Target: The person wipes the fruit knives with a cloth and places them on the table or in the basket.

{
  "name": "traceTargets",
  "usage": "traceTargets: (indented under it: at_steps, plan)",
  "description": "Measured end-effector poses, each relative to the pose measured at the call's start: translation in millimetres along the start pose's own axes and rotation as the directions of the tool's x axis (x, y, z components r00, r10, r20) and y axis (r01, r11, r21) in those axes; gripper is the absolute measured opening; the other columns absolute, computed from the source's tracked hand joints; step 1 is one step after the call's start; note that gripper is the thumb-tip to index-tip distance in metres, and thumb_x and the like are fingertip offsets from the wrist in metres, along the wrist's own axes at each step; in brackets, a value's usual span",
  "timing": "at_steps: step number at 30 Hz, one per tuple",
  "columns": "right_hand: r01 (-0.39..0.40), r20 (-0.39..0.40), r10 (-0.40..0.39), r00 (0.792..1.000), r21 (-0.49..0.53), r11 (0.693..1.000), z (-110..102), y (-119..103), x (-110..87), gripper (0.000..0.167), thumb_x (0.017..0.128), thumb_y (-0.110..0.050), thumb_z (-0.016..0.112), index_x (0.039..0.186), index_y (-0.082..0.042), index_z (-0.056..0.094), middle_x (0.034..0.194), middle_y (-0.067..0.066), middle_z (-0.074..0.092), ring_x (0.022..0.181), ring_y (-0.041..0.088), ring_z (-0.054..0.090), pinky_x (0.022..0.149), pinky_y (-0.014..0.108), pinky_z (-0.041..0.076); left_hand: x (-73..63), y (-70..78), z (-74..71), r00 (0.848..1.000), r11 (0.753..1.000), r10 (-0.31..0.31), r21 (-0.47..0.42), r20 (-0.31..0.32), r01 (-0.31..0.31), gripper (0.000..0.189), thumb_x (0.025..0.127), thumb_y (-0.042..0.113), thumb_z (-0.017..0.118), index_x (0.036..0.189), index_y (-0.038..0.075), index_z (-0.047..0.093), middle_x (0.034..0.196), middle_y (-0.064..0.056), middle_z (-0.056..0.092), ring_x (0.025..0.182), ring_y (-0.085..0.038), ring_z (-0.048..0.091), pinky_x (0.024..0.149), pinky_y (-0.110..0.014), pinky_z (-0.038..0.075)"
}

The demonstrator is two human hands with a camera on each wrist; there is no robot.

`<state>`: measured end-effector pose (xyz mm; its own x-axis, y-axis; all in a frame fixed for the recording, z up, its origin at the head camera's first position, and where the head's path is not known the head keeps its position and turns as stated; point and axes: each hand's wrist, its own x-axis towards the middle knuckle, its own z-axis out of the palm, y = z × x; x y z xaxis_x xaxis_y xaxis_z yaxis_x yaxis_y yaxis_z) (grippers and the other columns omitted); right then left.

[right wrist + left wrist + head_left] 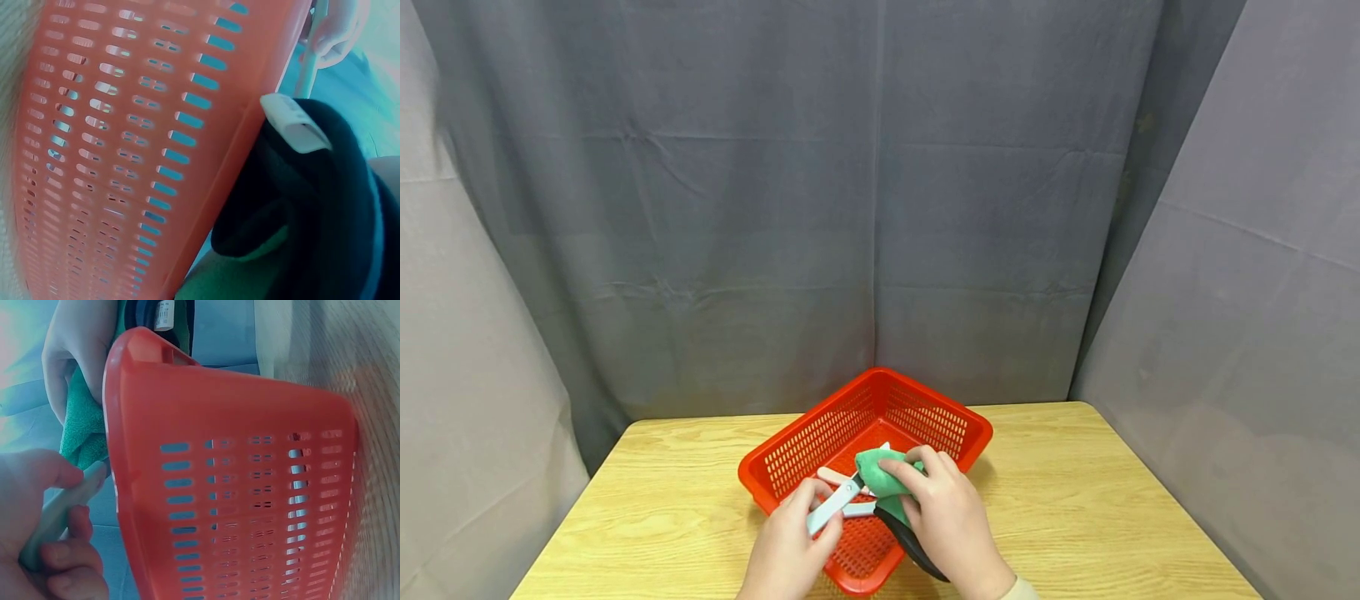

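My left hand (793, 533) pinches a pale blue-grey tool handle (832, 507) between thumb and fingers over the near part of a red plastic basket (748, 468). A short dark part at the handle's far end runs into a folded green cloth (880, 471), which hides the rest of the tool. With my right hand (951, 508) I grip this cloth around the tool's end. Its black edging (910, 543) hangs over the basket's near right side, and a white label (294, 123) shows on it in the right wrist view. A second pale strip (859, 509) lies just right of the handle.
Inside the basket lie a pale pink item (832, 476) and a white tip (885, 446), partly hidden by the cloth. The basket stands on a light wooden table (1075, 500). Grey curtains (737, 208) enclose the back and both sides.
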<state>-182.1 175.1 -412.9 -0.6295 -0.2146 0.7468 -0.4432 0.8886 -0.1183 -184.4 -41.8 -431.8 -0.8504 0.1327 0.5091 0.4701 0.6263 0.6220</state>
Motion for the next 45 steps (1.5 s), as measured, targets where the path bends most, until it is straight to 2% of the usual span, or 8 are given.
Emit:
traceTargets:
  at_steps: [10,21,32,45]
  plan:
    - [0.002,0.023,-0.002,1.000,0.006,1.000,-0.7,-0.7,-0.6,0.054,0.070,-0.005,0.092,0.114,-0.031,0.076,0.103,-0.003,0.065,0.084,0.012,0.056,0.069,0.028,0.052,0.6,0.6,-1.1,1.000,1.000,0.023,-0.007,-0.002,-0.023,0.028,0.083,0.011,0.080,0.100,0.023,0.061,0.074,0.016,0.049,0.062,0.002,0.042,0.057,-0.019,0.038]
    - [-0.017,0.012,0.017,1.000,-0.001,1.000,-0.8,0.5,0.4,0.052,0.070,-0.005,0.091,0.113,-0.030,0.077,0.105,-0.003,0.065,0.086,0.014,0.059,0.070,0.030,0.055,-0.5,0.8,-1.6,0.992,0.995,0.104,0.013,-0.068,-0.104,0.032,0.078,0.009,0.082,0.099,0.024,0.062,0.075,0.017,0.049,0.063,0.004,0.042,0.057,-0.019,0.037]
    - [-0.090,-0.014,0.089,0.996,-0.024,0.996,-1.0,2.7,1.3,0.054,0.070,0.000,0.089,0.114,-0.029,0.077,0.103,-0.002,0.065,0.087,0.018,0.061,0.068,0.033,0.056,-0.6,0.8,-1.4,0.990,0.994,0.113,0.020,-0.082,-0.112,0.034,0.076,0.008,0.083,0.098,0.024,0.062,0.074,0.018,0.048,0.064,0.004,0.042,0.057,-0.018,0.037]
    - [-0.122,-0.067,0.118,0.991,-0.065,0.990,-0.5,8.0,2.1,0.054,0.067,0.001,0.089,0.113,-0.026,0.077,0.099,0.001,0.064,0.081,0.020,0.058,0.063,0.033,0.052,-0.8,1.1,-1.2,0.991,0.994,0.110,0.017,-0.079,-0.109,0.034,0.076,0.009,0.083,0.097,0.024,0.063,0.075,0.018,0.051,0.064,0.004,0.042,0.057,-0.019,0.037]
